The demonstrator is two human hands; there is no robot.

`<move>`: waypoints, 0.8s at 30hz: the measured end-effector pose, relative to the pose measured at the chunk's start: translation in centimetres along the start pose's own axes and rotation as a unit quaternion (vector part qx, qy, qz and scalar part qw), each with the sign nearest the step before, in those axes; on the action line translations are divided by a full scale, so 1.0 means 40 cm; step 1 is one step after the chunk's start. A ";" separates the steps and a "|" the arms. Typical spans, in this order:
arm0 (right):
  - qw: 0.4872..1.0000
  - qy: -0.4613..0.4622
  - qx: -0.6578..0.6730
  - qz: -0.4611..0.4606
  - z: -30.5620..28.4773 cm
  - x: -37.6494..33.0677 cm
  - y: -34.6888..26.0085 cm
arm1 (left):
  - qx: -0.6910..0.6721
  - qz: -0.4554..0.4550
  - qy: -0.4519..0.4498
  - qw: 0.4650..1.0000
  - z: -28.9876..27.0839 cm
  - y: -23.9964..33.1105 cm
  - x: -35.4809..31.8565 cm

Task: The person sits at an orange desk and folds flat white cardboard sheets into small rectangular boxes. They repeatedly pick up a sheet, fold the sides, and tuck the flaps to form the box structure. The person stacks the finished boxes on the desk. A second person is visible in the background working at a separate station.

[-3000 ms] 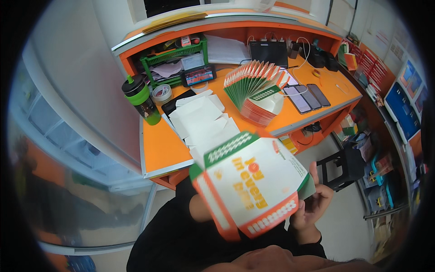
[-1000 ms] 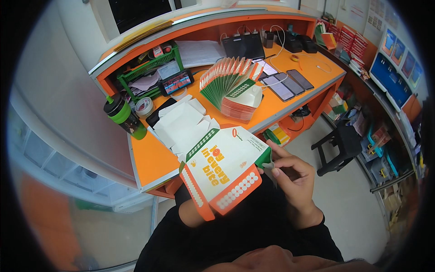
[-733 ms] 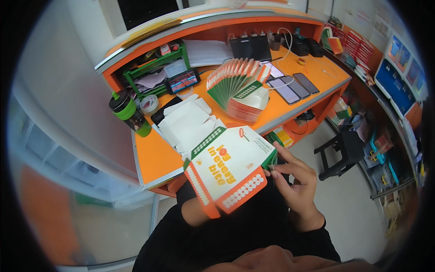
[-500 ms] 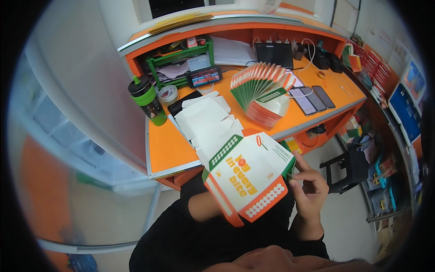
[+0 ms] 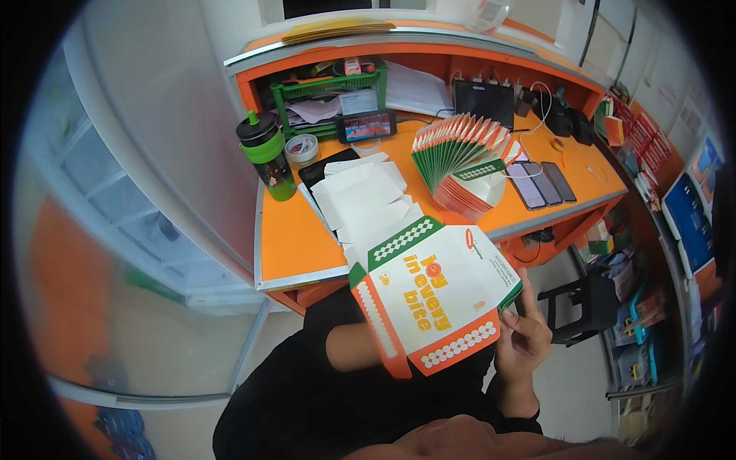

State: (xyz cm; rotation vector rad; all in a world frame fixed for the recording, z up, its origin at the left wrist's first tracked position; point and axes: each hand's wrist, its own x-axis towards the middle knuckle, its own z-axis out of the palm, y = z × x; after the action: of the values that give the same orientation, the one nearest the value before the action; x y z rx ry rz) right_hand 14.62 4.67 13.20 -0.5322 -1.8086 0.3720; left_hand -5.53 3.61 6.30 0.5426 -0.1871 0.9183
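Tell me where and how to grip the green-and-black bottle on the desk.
The bottle is probably best gripped around its bright green band, just below the black lid, coming from the near side: it stands upright, the body looks round, and the tape roll sits close on its right.

A shop, most likely the staff side of its counter, is suggested. An orange desk (image 5: 295,245) is topped by a raised ledge (image 5: 429,32), beneath which a green basket (image 5: 307,92) of papers (image 5: 314,112) and a black device (image 5: 484,102) are kept. Phones (image 5: 543,185) are laid side by side on it. The right side is lined with shelves (image 5: 648,391) crowded with small goods (image 5: 635,326), near which red packets (image 5: 655,153) are stacked, and a black stool (image 5: 596,303) is set beside them. What is sold cannot be made out
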 end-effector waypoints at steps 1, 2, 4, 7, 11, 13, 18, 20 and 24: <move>1.000 -0.023 -0.001 -0.011 0.001 -0.003 0.004 | 0.029 0.005 0.014 0.999 0.001 0.003 0.003; 0.999 -0.045 -0.001 -0.022 0.000 -0.007 0.009 | 0.070 0.012 0.030 0.997 0.004 0.004 0.009; 0.997 -0.062 0.037 0.005 0.000 -0.037 0.016 | 0.167 0.025 0.061 0.984 0.014 0.006 0.026; 0.978 -0.081 0.162 0.104 -0.005 -0.070 0.018 | 0.361 0.049 0.121 0.924 0.039 -0.005 0.061; 0.873 -0.045 0.319 0.367 -0.025 -0.078 0.000 | 0.556 0.080 0.159 0.812 0.081 -0.029 0.101; 0.902 -0.104 0.278 0.312 -0.032 -0.119 0.062 | 0.588 0.065 0.138 0.794 0.111 -0.014 0.111; 0.803 0.048 0.393 0.445 -0.049 -0.186 0.096 | 0.748 0.076 0.024 0.659 0.176 -0.002 0.115; 0.765 0.079 0.447 0.456 -0.038 -0.128 0.056 | 0.809 0.061 -0.011 0.584 0.176 -0.016 0.114; 0.778 0.126 0.423 0.447 -0.035 -0.150 0.073 | 0.880 0.028 -0.012 0.473 0.141 -0.052 0.112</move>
State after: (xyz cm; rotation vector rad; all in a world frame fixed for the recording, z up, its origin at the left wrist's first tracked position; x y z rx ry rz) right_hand 17.91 3.94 7.26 -0.7023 -0.8436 1.5916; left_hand -0.75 2.84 12.03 2.5053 0.9265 0.8731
